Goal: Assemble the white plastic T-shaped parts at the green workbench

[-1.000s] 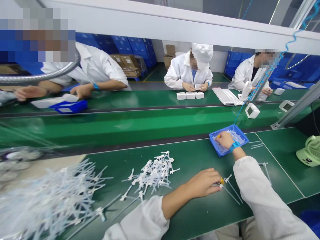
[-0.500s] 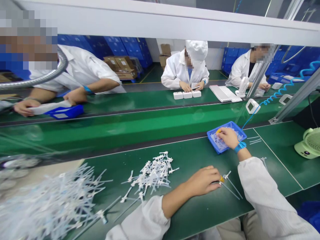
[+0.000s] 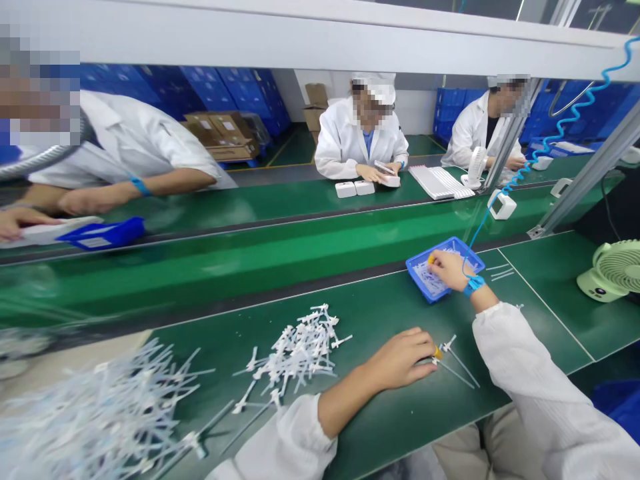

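Note:
My left hand (image 3: 406, 358) rests low over the green bench, its fingers curled and a yellow finger cot on one fingertip. Between those fingertips is the white end of a thin-tubed plastic fitting (image 3: 453, 372); a similar fitting (image 3: 461, 357) lies just beyond it. My right hand (image 3: 449, 269) reaches into a blue tray (image 3: 433, 295) of small translucent tube pieces (image 3: 424, 273). Its yellow-capped fingertips are pinched together, and whatever they grip is too small to make out. Left of my left hand lies a pile of white tubed fittings (image 3: 300, 347).
A larger heap of tubed fittings (image 3: 100, 413) covers the bench's left end. Loose tubes (image 3: 501, 273) lie right of the tray, near a green fan (image 3: 607, 273). A coiled blue hose (image 3: 570, 123) hangs at right. Several co-workers sit across the green conveyor (image 3: 280, 251).
The view has shifted slightly, moving the scene leftward. My left hand stays by the fittings, and my right hand remains in the tray. Across the conveyor, the middle co-worker has raised a white device.

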A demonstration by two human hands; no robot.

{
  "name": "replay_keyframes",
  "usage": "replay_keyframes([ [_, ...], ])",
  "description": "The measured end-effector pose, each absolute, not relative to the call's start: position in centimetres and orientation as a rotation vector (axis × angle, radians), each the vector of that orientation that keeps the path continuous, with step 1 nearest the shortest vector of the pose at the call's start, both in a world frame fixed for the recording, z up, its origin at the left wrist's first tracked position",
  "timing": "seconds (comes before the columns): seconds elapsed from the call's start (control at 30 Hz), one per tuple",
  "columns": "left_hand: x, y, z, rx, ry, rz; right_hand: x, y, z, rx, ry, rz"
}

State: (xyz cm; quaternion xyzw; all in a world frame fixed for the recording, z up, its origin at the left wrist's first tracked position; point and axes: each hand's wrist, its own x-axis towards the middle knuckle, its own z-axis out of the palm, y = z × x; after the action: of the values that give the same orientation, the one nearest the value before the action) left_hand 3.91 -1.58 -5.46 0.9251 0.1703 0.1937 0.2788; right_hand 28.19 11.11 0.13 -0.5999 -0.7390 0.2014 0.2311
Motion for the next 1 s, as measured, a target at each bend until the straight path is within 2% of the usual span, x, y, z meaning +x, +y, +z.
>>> replay_keyframes([
  [0.47,3.9,-1.7,-5.2,2.474,0.462,0.516,28.1,10.3,1.0,-1.231,-2.502,0.581],
  [0.73,3.9,-1.9,-5.0,2.509,0.513,0.544,28.8,9.1,2.1,-1.277,-2.376,0.434],
  [0.87,4.0,-1.8,-4.9,2.476,0.565,0.549,30.6,5.1,3.1,-1.318,-2.172,0.356],
  [1.0,4.0,-1.7,-4.9,2.437,0.583,0.556,32.0,-0.4,1.5,-1.442,-2.072,0.390],
])
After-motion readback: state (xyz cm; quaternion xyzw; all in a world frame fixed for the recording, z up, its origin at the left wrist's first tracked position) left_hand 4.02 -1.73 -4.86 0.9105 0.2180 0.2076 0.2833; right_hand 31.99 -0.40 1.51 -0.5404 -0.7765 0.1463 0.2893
